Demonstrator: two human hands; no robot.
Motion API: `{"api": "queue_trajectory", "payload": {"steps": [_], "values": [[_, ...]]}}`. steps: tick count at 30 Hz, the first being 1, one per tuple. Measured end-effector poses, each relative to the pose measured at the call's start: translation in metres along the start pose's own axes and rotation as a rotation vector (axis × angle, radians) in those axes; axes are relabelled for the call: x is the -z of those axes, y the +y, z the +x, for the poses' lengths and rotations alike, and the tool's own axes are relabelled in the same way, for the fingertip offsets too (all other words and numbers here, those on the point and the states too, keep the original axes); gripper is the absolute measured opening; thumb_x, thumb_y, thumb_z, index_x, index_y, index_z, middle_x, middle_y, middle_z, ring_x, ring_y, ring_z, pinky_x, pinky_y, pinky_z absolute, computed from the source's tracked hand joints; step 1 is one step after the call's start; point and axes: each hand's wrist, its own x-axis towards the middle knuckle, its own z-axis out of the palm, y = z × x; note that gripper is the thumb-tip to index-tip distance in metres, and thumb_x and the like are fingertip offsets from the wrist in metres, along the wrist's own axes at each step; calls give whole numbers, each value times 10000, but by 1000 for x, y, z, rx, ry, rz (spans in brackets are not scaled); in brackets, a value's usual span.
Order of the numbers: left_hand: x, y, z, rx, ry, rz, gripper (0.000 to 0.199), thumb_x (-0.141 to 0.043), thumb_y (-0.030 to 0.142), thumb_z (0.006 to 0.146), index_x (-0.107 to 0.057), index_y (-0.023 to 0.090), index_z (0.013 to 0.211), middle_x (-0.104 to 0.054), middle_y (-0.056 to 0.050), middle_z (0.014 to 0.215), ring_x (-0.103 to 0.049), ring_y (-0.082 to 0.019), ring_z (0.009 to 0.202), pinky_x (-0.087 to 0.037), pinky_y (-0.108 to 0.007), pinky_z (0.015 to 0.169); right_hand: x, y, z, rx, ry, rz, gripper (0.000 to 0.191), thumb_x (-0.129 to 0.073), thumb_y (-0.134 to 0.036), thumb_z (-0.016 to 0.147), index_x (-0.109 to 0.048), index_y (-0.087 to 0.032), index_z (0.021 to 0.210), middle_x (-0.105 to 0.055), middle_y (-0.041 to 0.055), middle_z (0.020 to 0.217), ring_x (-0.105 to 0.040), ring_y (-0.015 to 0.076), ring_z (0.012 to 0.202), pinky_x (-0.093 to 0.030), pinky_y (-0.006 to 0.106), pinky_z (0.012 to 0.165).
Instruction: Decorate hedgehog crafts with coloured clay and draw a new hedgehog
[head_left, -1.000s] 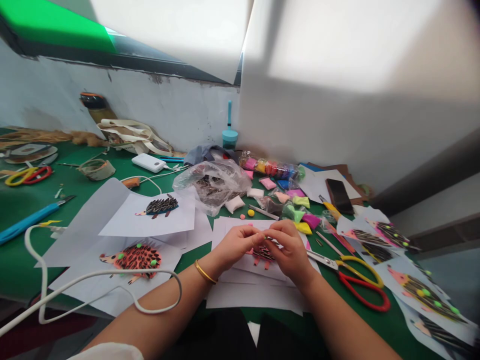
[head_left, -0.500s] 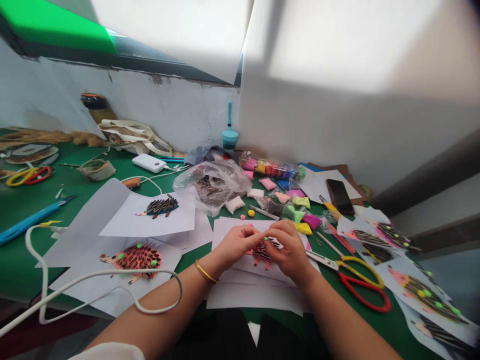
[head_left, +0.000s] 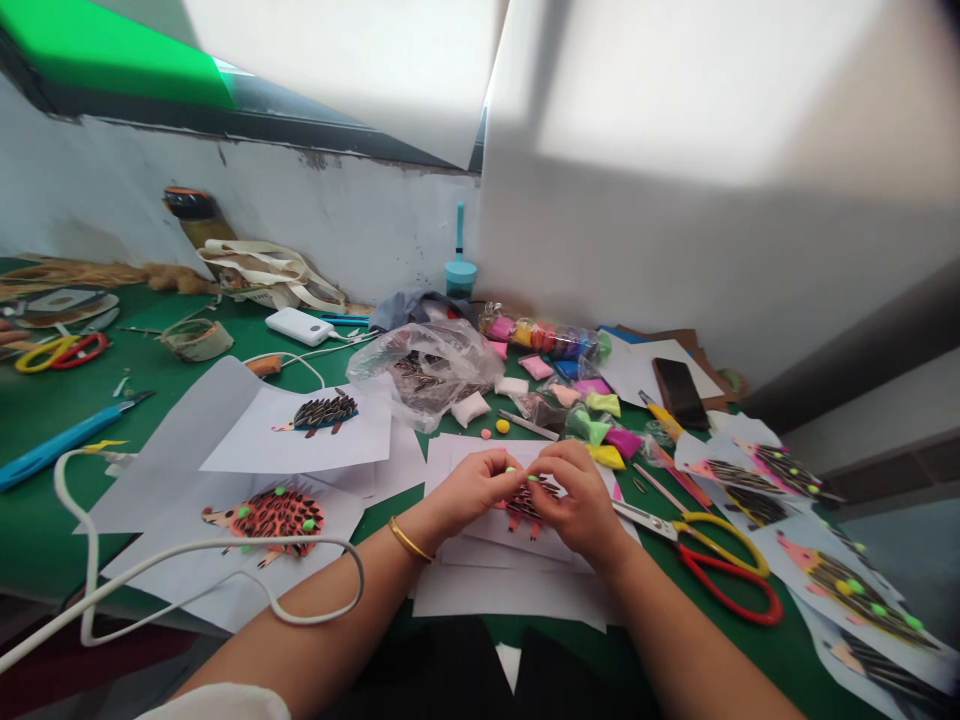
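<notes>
White panels (head_left: 637,100), sunlit in patches, cover much of the scuffed, pale wall (head_left: 337,220) in front of you. Below it spreads your green table (head_left: 52,390), crowded toward the back. Nearest you lies a stack of white paper (head_left: 510,597); beyond it, to the left, sits a clear plastic bag (head_left: 411,405) of dark seeds. Red-and-yellow scissors (head_left: 727,560) rest just right of the stack. Your left hand (head_left: 472,492) pinches a tiny green ball (head_left: 511,470); your right hand (head_left: 583,502) has its fingertips close together beside another green dot (head_left: 533,477), whether gripping it you cannot tell. Under both hands, on the top sheet, lies the pink hedgehog (head_left: 523,508).
</notes>
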Motion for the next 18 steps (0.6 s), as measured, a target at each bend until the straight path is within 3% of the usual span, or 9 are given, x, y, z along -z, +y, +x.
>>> {"api": "queue_trajectory", "payload": {"steps": [5,9,11,14,16,18], "values": [[3,2,1,17,82,-17,289,-688,411,789,-545,168,728,-601,5,640,-570,-116,554,-412,-227,549,4,6,-1,-112,90,61,67,-618,-151,811,-631,-216,802,-595,29,840,-569,197,824,-470,364,753],[4,5,2,-48,174,-212,275,-677,404,817,-642,162,944,-630,-11,758,-556,-89,589,-413,-205,559,9,12,-3,-238,133,127,150,-571,-230,918,-677,-237,1023,-669,38,920,-621,190,854,-496,355,770],[1,5,3,-63,181,-361,354,-714,342,796,-646,162,1092,-625,-10,796,-566,-85,634,-437,-200,611,7,9,-4,-207,96,120,203,-566,-233,929,-671,-253,1103,-688,45,975,-632,195,890,-504,365,798],[-9,7,3,-44,214,-599,315,-708,268,799,-656,149,1086,-580,5,776,-564,-84,664,-454,-190,645,-2,-5,-2,-135,69,122,174,-579,-206,918,-667,-263,1057,-689,33,936,-629,187,842,-517,356,763],[-16,12,4,23,180,-770,273,-615,346,877,-646,156,1071,-587,-13,812,-576,-106,666,-475,-219,633,-9,-16,0,-66,40,131,148,-583,-183,910,-665,-259,1007,-691,27,897,-631,186,837,-521,353,759],[-19,21,5,81,133,-939,395,-447,481,953,-634,145,1048,-597,-47,841,-602,-140,697,-503,-258,648,-15,-25,2,41,2,99,193,-569,-158,912,-666,-252,1051,-712,41,948,-638,198,900,-520,376,819]]}}
